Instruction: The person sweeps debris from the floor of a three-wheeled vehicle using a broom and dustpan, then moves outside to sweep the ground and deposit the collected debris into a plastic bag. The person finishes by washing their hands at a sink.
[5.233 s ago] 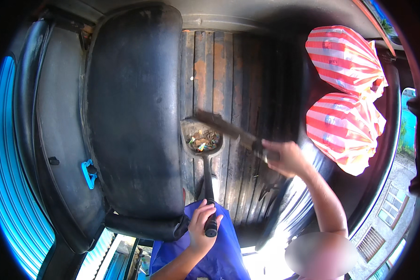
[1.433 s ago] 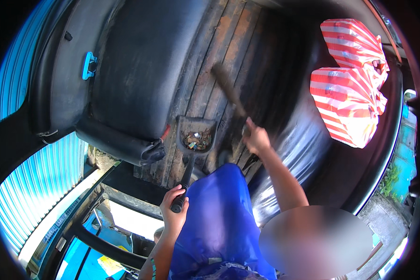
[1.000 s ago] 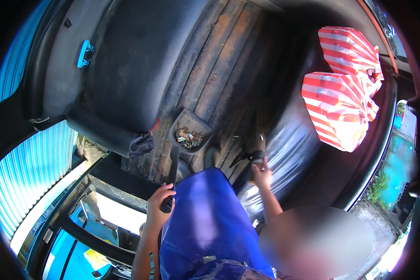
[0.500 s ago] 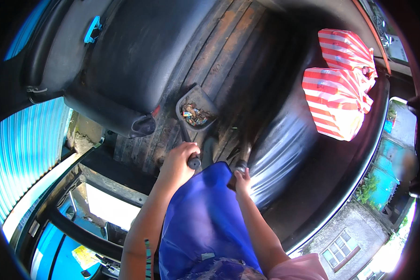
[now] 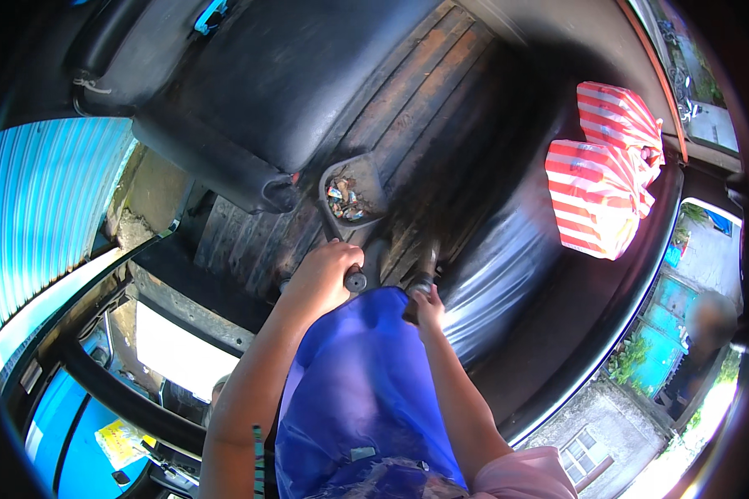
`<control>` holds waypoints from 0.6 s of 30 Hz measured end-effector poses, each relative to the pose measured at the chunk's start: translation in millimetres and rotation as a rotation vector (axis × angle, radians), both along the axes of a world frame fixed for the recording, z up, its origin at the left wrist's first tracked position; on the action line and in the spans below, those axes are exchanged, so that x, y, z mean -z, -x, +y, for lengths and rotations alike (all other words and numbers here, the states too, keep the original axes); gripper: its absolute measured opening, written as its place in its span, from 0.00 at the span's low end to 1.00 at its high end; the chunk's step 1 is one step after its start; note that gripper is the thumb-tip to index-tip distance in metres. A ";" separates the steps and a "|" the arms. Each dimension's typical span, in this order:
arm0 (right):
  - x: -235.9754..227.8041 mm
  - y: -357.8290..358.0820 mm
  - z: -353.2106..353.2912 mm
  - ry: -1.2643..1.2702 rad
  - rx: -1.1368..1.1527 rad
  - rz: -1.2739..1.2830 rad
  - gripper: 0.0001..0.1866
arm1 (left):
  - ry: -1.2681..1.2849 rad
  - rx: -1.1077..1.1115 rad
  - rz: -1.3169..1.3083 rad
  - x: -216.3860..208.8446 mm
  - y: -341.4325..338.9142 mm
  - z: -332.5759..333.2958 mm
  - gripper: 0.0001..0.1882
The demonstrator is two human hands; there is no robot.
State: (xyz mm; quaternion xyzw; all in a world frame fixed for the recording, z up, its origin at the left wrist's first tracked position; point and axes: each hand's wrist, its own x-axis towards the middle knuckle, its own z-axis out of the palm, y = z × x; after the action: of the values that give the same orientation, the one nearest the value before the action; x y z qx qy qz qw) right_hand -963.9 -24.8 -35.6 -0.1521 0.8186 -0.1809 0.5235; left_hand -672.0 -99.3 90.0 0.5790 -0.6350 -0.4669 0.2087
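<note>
- Since the frame 1.4 s ago, the brush (image 5: 423, 281) has swung from about one o'clock of the dustpan (image 5: 369, 175) back to about five o'clock; the camera view has tilted too.
- Right hand (image 5: 429, 309): fingers wrapped around the brush handle, just beside the purple-blue cloth (image 5: 366, 378); the brush's far end is lost in shadow.
- Left hand (image 5: 326, 270): clenched around the dustpan's handle, at about six o'clock of the pan.
- The dustpan is just above the picture's middle, over the ribbed floor (image 5: 404, 125), with brown, white and bluish scraps (image 5: 344, 200) inside.
- The black seat (image 5: 258, 91) is between ten and eleven o'clock of it.
- Near three o'clock sit two red-and-white striped bags (image 5: 595, 200), bearing faint print too small to read.
- Between seven and eight, a yellow label (image 5: 118, 443) shows on a blue surface (image 5: 79, 461), its markings illegible.
</note>
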 end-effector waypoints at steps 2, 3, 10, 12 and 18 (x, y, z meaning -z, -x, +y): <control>8.1 -26.6 5.8 -0.172 -0.140 -0.082 0.37 | -0.022 0.032 -0.025 3.6 -2.6 1.8 0.11; 6.5 -38.5 14.2 -0.226 -0.196 -0.185 0.37 | -0.028 0.038 -0.034 5.1 -4.4 2.7 0.11; -42.0 -2.8 46.0 0.170 -0.187 -0.148 0.40 | -0.020 -0.012 0.025 -2.3 -43.8 40.9 0.12; -19.7 8.5 15.5 0.176 -0.230 -0.064 0.38 | -0.039 -0.062 0.036 -4.5 -55.6 60.7 0.13; 42.4 -89.1 54.1 -0.004 -0.548 -0.026 0.37 | 0.032 -0.069 0.027 10.0 -73.7 89.2 0.13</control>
State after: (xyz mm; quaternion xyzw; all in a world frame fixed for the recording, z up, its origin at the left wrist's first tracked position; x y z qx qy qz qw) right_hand -874.8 29.3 -78.0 -0.3647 0.7404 -0.0328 0.5636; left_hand -598.4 -10.0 80.0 0.5907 -0.6191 -0.4572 0.2423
